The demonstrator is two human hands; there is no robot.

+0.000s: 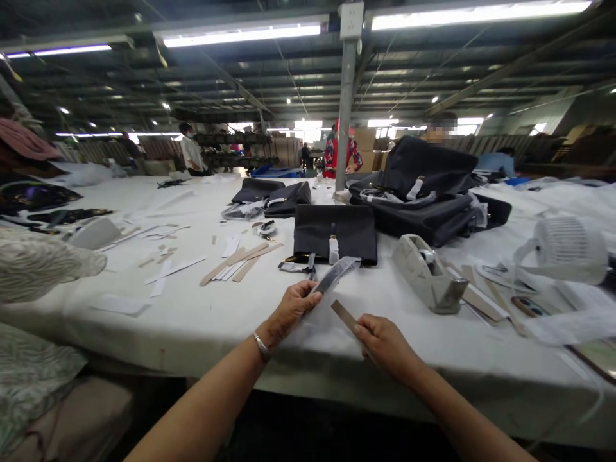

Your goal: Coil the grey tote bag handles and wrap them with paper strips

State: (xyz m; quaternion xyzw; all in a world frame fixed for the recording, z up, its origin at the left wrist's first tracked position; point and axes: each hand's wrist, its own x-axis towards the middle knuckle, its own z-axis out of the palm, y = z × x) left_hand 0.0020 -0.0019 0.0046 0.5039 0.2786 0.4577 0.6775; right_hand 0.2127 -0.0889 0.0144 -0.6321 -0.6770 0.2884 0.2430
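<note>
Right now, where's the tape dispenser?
In the head view, the tape dispenser stands on the table, right of centre, between the front black bag and the fan, beyond the right hand.

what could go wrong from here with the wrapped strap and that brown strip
The free end of the brown strip in the right hand points toward the plastic-wrapped strap in the left hand, so it might snag the wrap. The strap's far end is close to the dark bag and could catch on it. The tape dispenser might get knocked if the right hand swings outward.
</note>
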